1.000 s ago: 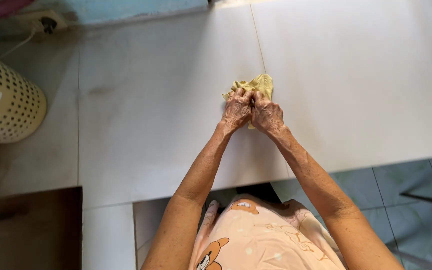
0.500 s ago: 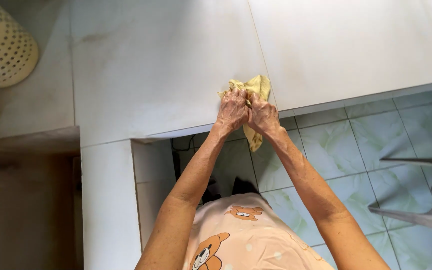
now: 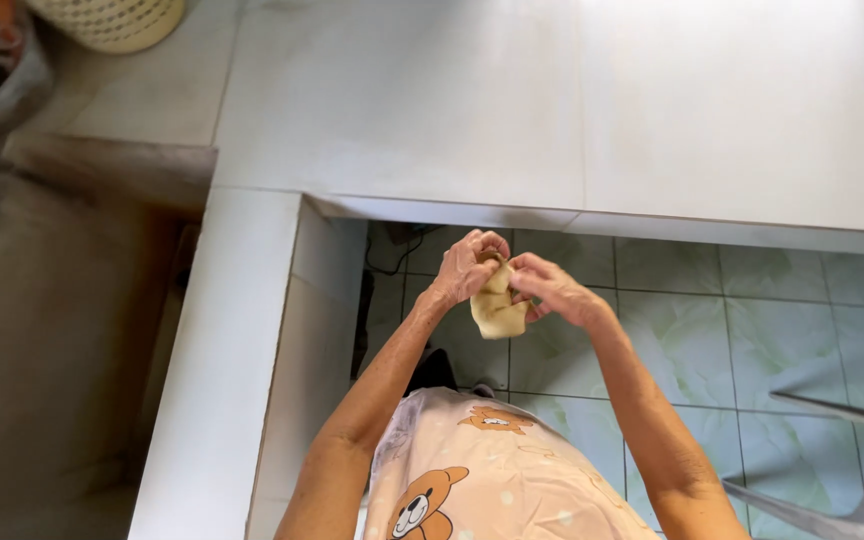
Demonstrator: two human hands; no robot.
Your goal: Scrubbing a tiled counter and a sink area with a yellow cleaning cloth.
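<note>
Both hands grip a crumpled yellow cloth (image 3: 498, 308): the left hand (image 3: 467, 268) clenches its upper part and the right hand (image 3: 544, 287) pinches it from the other side. The cloth hangs in the air just off the front edge of the white tiled counter (image 3: 552, 120), above the pale green floor tiles (image 3: 672, 330). A cream perforated basket (image 3: 112, 18) stands at the counter's far left corner.

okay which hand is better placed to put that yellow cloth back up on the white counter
Probably the left hand. It grips the yellow cloth at its top, nearer the white counter edge. The right hand pinches the side, slightly lower. It is close, though.
</note>
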